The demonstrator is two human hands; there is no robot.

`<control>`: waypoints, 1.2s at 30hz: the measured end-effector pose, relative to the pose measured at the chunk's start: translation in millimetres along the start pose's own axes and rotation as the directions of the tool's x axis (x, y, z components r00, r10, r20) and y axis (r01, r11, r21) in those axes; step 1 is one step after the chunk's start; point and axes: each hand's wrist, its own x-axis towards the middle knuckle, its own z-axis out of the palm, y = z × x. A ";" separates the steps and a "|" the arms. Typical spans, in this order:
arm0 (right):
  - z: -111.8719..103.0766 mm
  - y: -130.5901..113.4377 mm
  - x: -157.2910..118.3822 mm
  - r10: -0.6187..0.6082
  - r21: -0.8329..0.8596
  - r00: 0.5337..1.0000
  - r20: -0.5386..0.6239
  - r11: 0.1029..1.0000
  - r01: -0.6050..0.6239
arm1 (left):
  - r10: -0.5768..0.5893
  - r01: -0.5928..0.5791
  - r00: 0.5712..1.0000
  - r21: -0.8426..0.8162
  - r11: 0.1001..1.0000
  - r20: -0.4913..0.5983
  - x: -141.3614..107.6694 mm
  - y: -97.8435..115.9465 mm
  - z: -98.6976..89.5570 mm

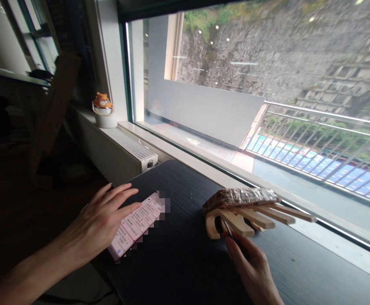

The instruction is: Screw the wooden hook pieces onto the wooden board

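Note:
My left hand (pixel 107 218) rests over the near left part of a phone (pixel 140 224), its fingers spread. Text fills the phone's lit screen, and the phone lies on the dark table (pixel 175 271). In my right hand (pixel 248 258) is a thin metal tool (pixel 227 227), pinched between the fingers; its lower part is hidden by the hand. The tool's tip reaches a light wooden piece with several curved slats (pixel 236 222). On top of the slats sits a brown woven bundle (pixel 242 198) with a shiny clear wrapping.
A large window with a sill (pixel 200 169) runs along the table's far side. Beyond the table's far left end stands a white radiator (pixel 131 146), with a white container (pixel 105 118) topped by an orange figure (pixel 102 101). Outside is a metal railing (pixel 324 140).

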 end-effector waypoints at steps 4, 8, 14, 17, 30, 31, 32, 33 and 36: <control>0.4 3.1 -0.2 0.002 -0.007 1.000 0.011 1.000 -0.002 | 0.020 -0.020 1.000 -0.034 0.999 -0.001 17.9 13.8 6.6; 1.6 6.7 -0.1 -0.017 0.010 1.000 0.014 1.000 0.016 | 0.020 -0.019 1.000 -0.054 0.998 0.019 25.8 20.2 8.0; 2.3 4.8 -0.9 -0.003 0.015 1.000 0.029 1.000 0.003 | 0.054 -0.054 0.999 -0.079 0.995 -0.003 32.5 24.9 15.7; 1.9 2.9 -1.4 -0.009 0.010 1.000 0.025 1.000 0.009 | 0.068 -0.068 0.998 -0.092 0.993 -0.006 34.9 28.7 20.2; 1.3 -0.6 -0.4 -0.028 -0.032 0.999 0.034 0.999 0.029 | 0.039 -0.039 0.999 -0.126 0.991 -0.003 31.4 42.7 12.5; 1.3 -0.7 -0.3 -0.026 -0.033 0.999 0.037 0.999 0.027 | 0.020 -0.024 1.000 -0.157 0.987 -0.022 30.5 50.5 8.2; 1.3 -0.6 -0.4 -0.026 -0.034 0.999 0.041 0.999 0.027 | 0.002 -0.012 0.999 -0.205 0.979 -0.049 30.1 60.6 3.6; 1.2 -0.4 -0.4 -0.028 -0.033 0.999 0.044 0.999 0.029 | -0.013 -0.009 0.997 -0.269 0.963 -0.078 30.6 72.8 -1.0; 0.9 1.1 -0.7 -0.044 -0.025 0.998 0.038 0.999 0.045 | 0.016 -0.070 0.993 -0.464 0.883 -0.120 40.2 114.3 -13.2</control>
